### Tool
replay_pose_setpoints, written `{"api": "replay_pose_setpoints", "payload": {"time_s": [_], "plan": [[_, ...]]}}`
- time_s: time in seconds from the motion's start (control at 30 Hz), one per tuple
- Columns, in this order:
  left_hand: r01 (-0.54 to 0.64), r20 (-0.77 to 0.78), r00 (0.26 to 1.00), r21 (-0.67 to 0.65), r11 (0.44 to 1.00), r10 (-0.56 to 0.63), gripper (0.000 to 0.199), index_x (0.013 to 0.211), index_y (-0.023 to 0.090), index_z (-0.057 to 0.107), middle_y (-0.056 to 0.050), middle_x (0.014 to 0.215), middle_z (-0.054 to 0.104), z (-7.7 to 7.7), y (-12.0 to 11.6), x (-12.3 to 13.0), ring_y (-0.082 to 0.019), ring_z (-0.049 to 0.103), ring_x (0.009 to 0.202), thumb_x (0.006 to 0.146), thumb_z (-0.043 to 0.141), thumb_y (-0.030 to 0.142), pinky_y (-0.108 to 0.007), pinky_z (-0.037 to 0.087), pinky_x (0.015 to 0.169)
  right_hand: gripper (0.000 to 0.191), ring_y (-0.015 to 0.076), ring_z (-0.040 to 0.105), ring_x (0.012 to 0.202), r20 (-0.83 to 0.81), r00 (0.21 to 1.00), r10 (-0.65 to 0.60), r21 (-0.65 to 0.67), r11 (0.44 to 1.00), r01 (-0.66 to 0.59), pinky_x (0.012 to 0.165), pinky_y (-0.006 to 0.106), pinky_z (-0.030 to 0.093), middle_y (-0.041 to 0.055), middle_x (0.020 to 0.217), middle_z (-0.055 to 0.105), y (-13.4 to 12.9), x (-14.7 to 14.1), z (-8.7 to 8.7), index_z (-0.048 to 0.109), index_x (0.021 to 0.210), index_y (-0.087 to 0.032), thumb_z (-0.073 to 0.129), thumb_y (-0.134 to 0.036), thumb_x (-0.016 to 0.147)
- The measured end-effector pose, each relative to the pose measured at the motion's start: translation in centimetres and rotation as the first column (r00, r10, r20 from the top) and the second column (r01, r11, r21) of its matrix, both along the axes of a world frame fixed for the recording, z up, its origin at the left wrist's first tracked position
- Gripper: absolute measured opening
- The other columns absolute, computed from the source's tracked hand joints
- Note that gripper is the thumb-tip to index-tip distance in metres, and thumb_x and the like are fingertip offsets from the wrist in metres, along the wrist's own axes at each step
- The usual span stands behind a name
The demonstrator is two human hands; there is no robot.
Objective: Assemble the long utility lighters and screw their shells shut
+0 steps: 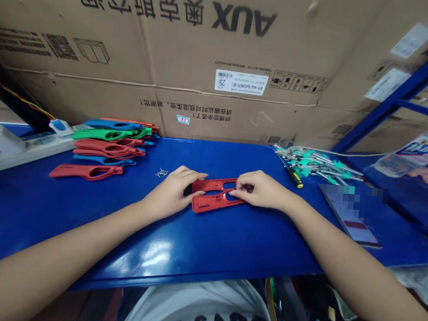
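Two red plastic handle shells lie side by side on the blue table in front of me, the rear shell (210,185) and the front shell (210,204). Their hollow inner sides face up, and each has a loop opening toward its right end. My left hand (174,191) grips the left end of the rear shell, its thumb beside the front one. Over the loop ends, my right hand (259,190) has its thumb and fingers closed in a pinch. Whatever lies between those fingertips is hidden. A few small screws (161,173) are scattered left of the shells.
Red, green and blue handle shells (107,147) are stacked at left, near a white power strip (37,149). At right lie metal rods with teal parts (317,164), a screwdriver (294,178), a phone (350,216) and a plastic bottle (415,151). A cardboard wall (191,69) stands behind.
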State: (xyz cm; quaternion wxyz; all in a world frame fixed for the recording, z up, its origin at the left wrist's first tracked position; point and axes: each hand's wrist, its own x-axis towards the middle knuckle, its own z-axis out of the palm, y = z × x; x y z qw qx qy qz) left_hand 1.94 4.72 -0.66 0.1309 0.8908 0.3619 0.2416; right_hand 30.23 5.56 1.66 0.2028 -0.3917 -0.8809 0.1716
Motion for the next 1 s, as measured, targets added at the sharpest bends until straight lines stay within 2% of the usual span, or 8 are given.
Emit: {"api": "replay_pose_setpoints", "payload": {"time_s": [0.2, 0.33, 0.43, 0.6, 0.7, 0.8, 0.87, 1.0], "plan": [[-0.033, 0.014, 0.999, 0.095, 0.995, 0.032, 0.033, 0.124, 0.019, 0.064, -0.010, 0.121, 0.068, 0.8, 0.1, -0.3, -0.025, 0.058, 0.109, 0.098, 0.056, 0.038, -0.044, 0.046, 0.098, 0.038, 0.0125, 0.055, 0.061, 0.208, 0.977, -0.047, 0.032, 0.999, 0.041, 0.055, 0.025, 0.030, 0.0005, 0.072, 0.066, -0.5, -0.5, 0.1, 0.058, 0.069, -0.018, 0.066, -0.049, 0.091], [-0.042, 0.005, 0.999, 0.142, 0.989, 0.042, 0.029, 0.091, 0.019, 0.070, -0.007, 0.109, 0.070, 1.7, -0.4, -0.3, -0.023, 0.058, 0.103, 0.102, 0.049, 0.036, -0.042, 0.045, 0.093, 0.020, 0.0170, 0.062, 0.068, 0.204, 0.967, -0.151, 0.133, 0.983, 0.125, 0.061, 0.027, 0.036, 0.0023, 0.084, 0.073, -0.1, 0.4, 0.7, 0.069, 0.103, -0.025, 0.053, -0.035, 0.099], [-0.011, -0.017, 1.000, 0.128, 0.992, 0.013, 0.032, 0.085, 0.018, 0.067, -0.007, 0.103, 0.070, 2.0, -1.1, 0.1, -0.023, 0.058, 0.100, 0.103, 0.046, 0.036, -0.041, 0.045, 0.090, 0.031, 0.0218, 0.065, 0.075, 0.143, 0.938, -0.315, 0.245, 0.930, 0.275, 0.067, 0.031, 0.043, 0.0048, 0.090, 0.073, 0.8, 2.3, 1.5, 0.062, 0.124, -0.027, 0.047, -0.025, 0.097], [0.074, -0.057, 0.996, 0.057, 0.996, -0.070, 0.024, 0.102, 0.019, 0.063, -0.008, 0.113, 0.067, 1.9, -2.3, 0.9, -0.023, 0.057, 0.107, 0.104, 0.044, 0.033, -0.042, 0.046, 0.094, 0.048, 0.0331, 0.059, 0.112, 0.037, 0.793, -0.608, 0.408, 0.733, 0.543, 0.092, 0.044, 0.048, 0.0172, 0.119, 0.064, 2.8, 7.2, 2.9, 0.056, 0.132, -0.015, 0.053, -0.016, 0.084], [0.104, -0.093, 0.991, 0.034, 0.994, -0.100, 0.027, 0.117, 0.022, 0.061, -0.009, 0.126, 0.063, 1.8, -2.7, 1.2, -0.026, 0.055, 0.118, 0.100, 0.051, 0.041, -0.044, 0.045, 0.100, 0.049, 0.0388, 0.052, 0.120, 0.074, 0.533, -0.843, 0.372, 0.519, 0.770, 0.096, 0.050, 0.044, 0.0228, 0.127, 0.056, 3.3, 10.1, 3.4, 0.056, 0.132, -0.011, 0.056, -0.018, 0.083], [0.132, -0.124, 0.984, 0.025, 0.991, -0.128, 0.043, 0.128, 0.024, 0.057, -0.010, 0.135, 0.058, 1.7, -2.9, 1.1, -0.029, 0.052, 0.126, 0.095, 0.058, 0.051, -0.046, 0.044, 0.105, 0.046, 0.0422, 0.051, 0.120, 0.120, 0.321, -0.939, 0.268, 0.342, 0.901, 0.094, 0.053, 0.044, 0.0269, 0.129, 0.052, 3.3, 12.5, 3.5, 0.059, 0.128, -0.010, 0.058, -0.019, 0.082], [0.144, -0.130, 0.982, 0.018, 0.989, -0.141, 0.048, 0.130, 0.024, 0.057, -0.010, 0.136, 0.057, 1.6, -3.0, 1.1, -0.030, 0.052, 0.126, 0.092, 0.060, 0.054, -0.047, 0.044, 0.105, 0.042, 0.0437, 0.051, 0.117, 0.127, 0.260, -0.957, 0.239, 0.284, 0.929, 0.091, 0.055, 0.044, 0.0290, 0.126, 0.051, 3.2, 13.9, 3.5, 0.061, 0.122, -0.010, 0.061, -0.020, 0.081], [0.149, -0.118, 0.982, 0.023, 0.989, -0.146, 0.045, 0.129, 0.024, 0.059, -0.010, 0.136, 0.057, 1.4, -2.9, 1.1, -0.030, 0.053, 0.125, 0.091, 0.063, 0.049, -0.048, 0.045, 0.104, 0.033, 0.0458, 0.049, 0.111, 0.093, 0.227, -0.970, 0.217, 0.242, 0.946, 0.084, 0.060, 0.045, 0.0255, 0.116, 0.052, 3.3, 16.1, 3.1, 0.067, 0.105, -0.017, 0.071, -0.027, 0.074]]}}
